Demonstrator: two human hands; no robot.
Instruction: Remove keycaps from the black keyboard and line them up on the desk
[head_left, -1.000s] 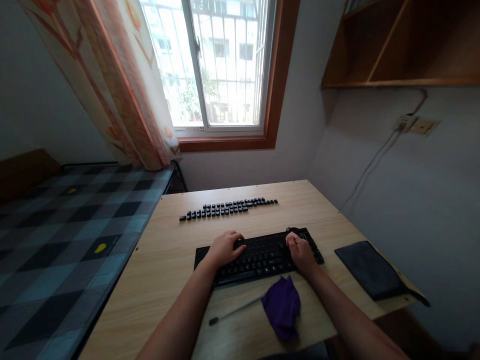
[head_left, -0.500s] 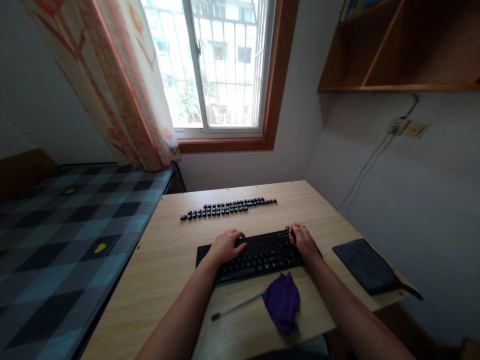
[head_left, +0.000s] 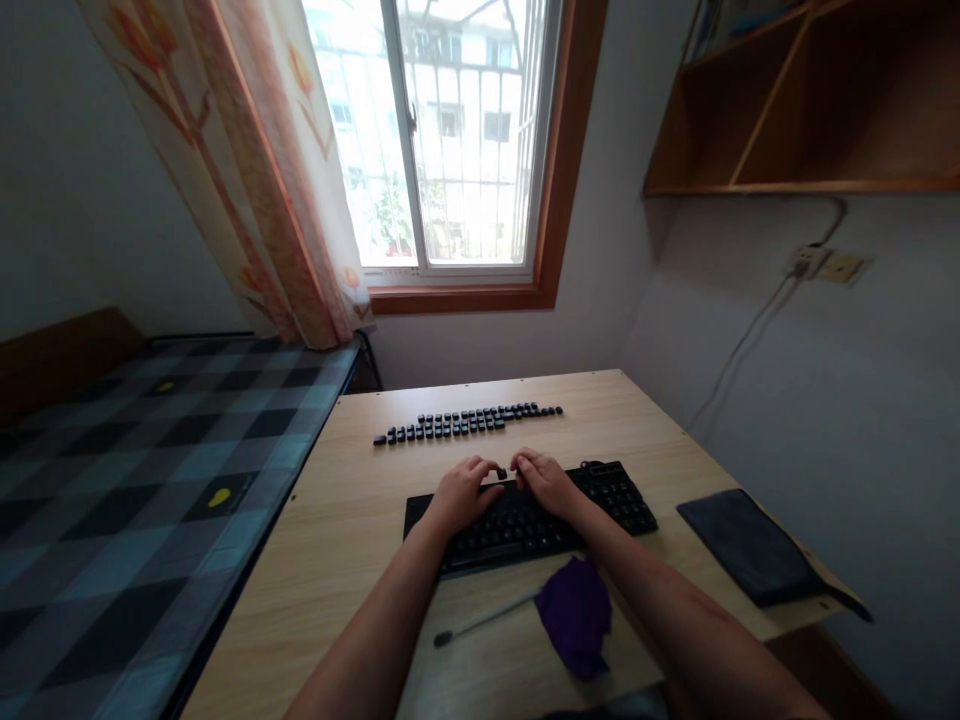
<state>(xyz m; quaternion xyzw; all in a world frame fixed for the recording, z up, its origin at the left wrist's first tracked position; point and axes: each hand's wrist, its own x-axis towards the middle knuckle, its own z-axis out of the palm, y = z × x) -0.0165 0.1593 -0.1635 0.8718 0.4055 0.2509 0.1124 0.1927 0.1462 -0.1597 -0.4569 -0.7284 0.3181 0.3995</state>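
A black computer keyboard [head_left: 517, 540] lies on the desk under both hands. My left hand [head_left: 461, 495] rests over its left part, thumb and index finger apart. A small black keycap [head_left: 502, 473] shows right at the left index fingertip; what bears it is hard to see. Just to its right, my right hand [head_left: 546, 482] is closed in a pinch over the upper middle of the keyboard. The thin wire keycap puller in it is mostly hidden by the fingers. Several removed keycaps [head_left: 450, 424] stand in rows beyond the keyboard.
In front of the keyboard lie a purple cloth [head_left: 576, 615] and a thin rod with a dark brush-like tip [head_left: 444, 638]. A dark pouch [head_left: 750, 545] is near the right edge of the wooden desk [head_left: 330, 560]. A bed [head_left: 150, 500] stands to the left.
My right hand has moved left from the keyboard's top right corner to beside my left hand. A keycap now shows between the hands. The view has shifted slightly.
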